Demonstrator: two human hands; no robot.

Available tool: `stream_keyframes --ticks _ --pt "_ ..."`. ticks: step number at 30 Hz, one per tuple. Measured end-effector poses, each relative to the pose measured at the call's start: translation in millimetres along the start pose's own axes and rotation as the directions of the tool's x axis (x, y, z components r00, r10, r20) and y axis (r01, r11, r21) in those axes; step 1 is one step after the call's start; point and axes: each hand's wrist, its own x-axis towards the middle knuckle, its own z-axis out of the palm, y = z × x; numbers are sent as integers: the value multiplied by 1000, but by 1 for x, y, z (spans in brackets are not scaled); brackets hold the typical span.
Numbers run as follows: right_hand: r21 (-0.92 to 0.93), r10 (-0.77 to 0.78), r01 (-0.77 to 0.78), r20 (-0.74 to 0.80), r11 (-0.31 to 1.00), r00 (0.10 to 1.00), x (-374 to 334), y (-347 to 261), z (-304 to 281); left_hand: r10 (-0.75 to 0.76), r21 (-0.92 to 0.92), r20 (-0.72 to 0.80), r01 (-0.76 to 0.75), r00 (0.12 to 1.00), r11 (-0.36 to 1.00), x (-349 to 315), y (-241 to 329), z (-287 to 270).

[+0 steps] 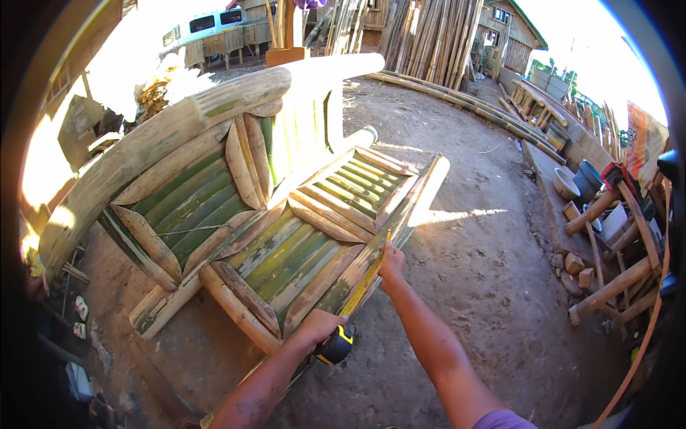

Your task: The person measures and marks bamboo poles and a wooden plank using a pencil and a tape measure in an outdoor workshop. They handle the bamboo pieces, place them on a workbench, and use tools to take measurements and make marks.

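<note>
A bamboo bench (275, 261) with slatted seat and back stands in front of me. My left hand (319, 327) is closed around a black and yellow tape measure (334, 346) at the near part of the bench's front rail (421, 187). From its case the yellow blade (363, 284) runs out along the rail toward my right hand (391, 263). That hand is closed at the rail, farther along, with a thin pencil (389, 237) sticking up from its fingers. Whether it also pinches the blade's end is hidden.
Wooden frames and posts (618, 289) are piled at the right, near a blue bucket (587, 180) and a pale basin (566, 184). Long bamboo poles (464, 100) lie across the far ground. More poles (434, 43) lean upright behind them.
</note>
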Motion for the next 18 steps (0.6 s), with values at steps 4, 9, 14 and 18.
stream_keyframes --ticks 4,9,14,18 --pt "34 16 -17 34 999 999 11 -7 -4 29 -46 5 -29 1000 999 -2 11 0" --pt "64 57 -63 84 996 995 24 -8 -12 43 -54 -8 -44 999 998 2 19 11" --pt "44 59 -65 114 997 992 24 -4 -19 19 -21 -8 -19 1000 1000 6 10 14" --pt "27 48 -51 124 998 991 20 -3 -19 28 -39 -11 -28 1000 999 3 4 14"
